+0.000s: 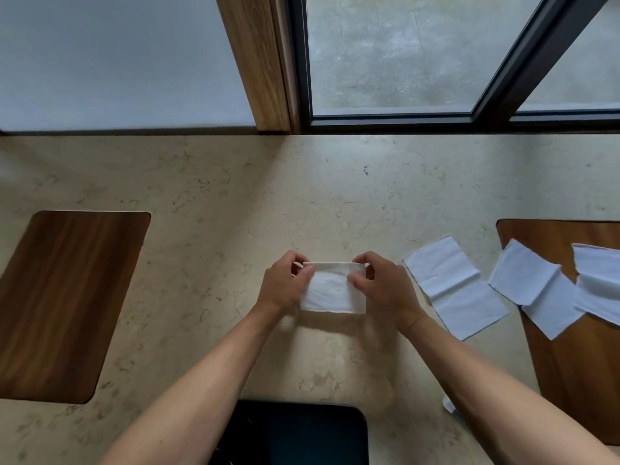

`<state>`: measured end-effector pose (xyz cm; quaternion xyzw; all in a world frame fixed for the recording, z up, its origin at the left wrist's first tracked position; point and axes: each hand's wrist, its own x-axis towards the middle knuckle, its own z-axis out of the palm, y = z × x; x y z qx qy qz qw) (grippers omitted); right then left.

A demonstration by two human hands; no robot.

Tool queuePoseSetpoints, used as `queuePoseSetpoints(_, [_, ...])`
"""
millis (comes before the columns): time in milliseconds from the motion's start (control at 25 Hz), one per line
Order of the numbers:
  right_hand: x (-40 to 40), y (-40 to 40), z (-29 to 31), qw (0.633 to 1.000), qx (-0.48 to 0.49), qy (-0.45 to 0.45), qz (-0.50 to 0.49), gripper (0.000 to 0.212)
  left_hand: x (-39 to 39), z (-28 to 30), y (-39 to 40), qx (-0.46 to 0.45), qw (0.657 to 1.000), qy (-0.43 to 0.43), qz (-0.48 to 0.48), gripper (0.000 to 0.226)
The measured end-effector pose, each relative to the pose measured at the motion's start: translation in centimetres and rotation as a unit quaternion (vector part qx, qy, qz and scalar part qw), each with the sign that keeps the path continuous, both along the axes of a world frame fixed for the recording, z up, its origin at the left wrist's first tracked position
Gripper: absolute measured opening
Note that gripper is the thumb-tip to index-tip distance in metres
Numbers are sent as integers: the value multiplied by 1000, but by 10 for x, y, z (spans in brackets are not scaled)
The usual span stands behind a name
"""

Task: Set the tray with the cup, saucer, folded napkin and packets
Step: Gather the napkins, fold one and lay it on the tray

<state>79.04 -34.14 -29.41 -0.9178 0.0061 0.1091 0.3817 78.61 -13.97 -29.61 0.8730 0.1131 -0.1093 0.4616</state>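
A white napkin (332, 290), folded over at its top edge, hangs between both hands above the beige marble counter. My left hand (281, 285) pinches its upper left corner. My right hand (382, 290) pinches its upper right corner. Three more white napkins lie flat to the right: one on the counter (453, 283), one (533, 286) half over a wooden tray, one (600, 280) at the frame's right edge. A second wooden tray (67, 303) lies at the left. No cup, saucer or packets are in view.
The wooden tray at the right (577, 374) is partly under the napkins. A dark rectangular object (302, 434) sits at the counter's near edge between my forearms. A wall, a wooden post and a window frame (396, 120) line the counter's far edge.
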Motion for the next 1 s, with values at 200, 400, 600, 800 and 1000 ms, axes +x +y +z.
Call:
queuePoseSetpoints(200, [0,3,-11,999,-50,-6,14,21,-1,-12,1,46,998,-26,-27,6])
queuePoseSetpoints(400, [3,2,-16,997,-67,-25,5,21,4,-16,-2,122,991,-43,-32,7])
queuePoseSetpoints(600, [6,3,-23,994,-104,-33,-1,25,6,-21,-4,189,980,-55,-36,9])
queuePoseSetpoints(800, [2,-3,-20,994,-92,-56,-11,42,4,-18,-8,198,978,-62,-26,22])
queuePoseSetpoints(1000, [-5,-55,0,985,-108,-127,-35,33,-1,-1,-38,190,975,-99,-56,22])
